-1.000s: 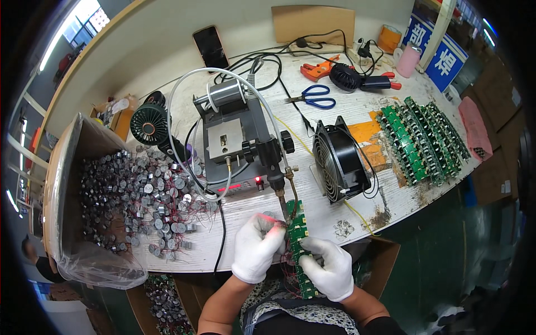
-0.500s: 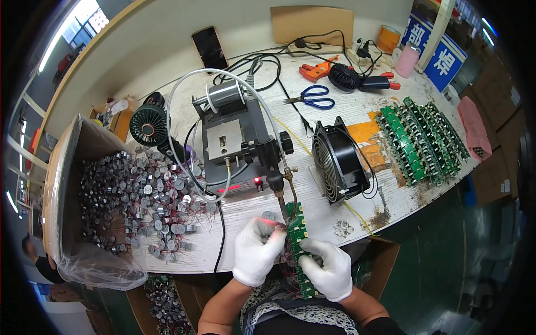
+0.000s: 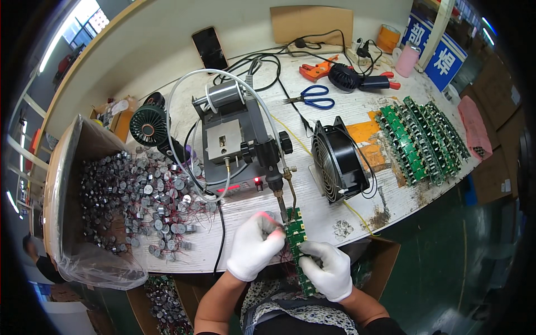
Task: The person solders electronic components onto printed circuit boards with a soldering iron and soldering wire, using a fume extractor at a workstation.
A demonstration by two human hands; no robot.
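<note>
A long green circuit board strip [image 3: 298, 228] lies lengthwise below the soldering iron [image 3: 279, 196], whose tip is close to the strip's far end. My right hand [image 3: 328, 271], in a white glove, pinches the strip by its right edge, thumb and fingers closed. My left hand [image 3: 252, 248], gloved too, is closed at the strip's left edge near the iron tip. Its fingers hide whatever they hold. Red light falls on this glove. Thin red wires hang left of the strip, partly hidden. A bent brass solder feed tube [image 3: 293, 190] comes down beside the iron.
Many small round motors [image 3: 162, 209] with red wires spill from a plastic-lined box [image 3: 53, 195] at left. The soldering machine [image 3: 226, 139] stands behind my hands. A black fan [image 3: 338, 162] is to its right, with finished-looking board strips [image 3: 410, 145] beyond. Blue-handled scissors [image 3: 318, 97] lie farther back.
My left hand has drawn back slightly left from the iron tip, and its fingers have shifted. The board strip has slid a little toward me. My right hand has barely moved.
</note>
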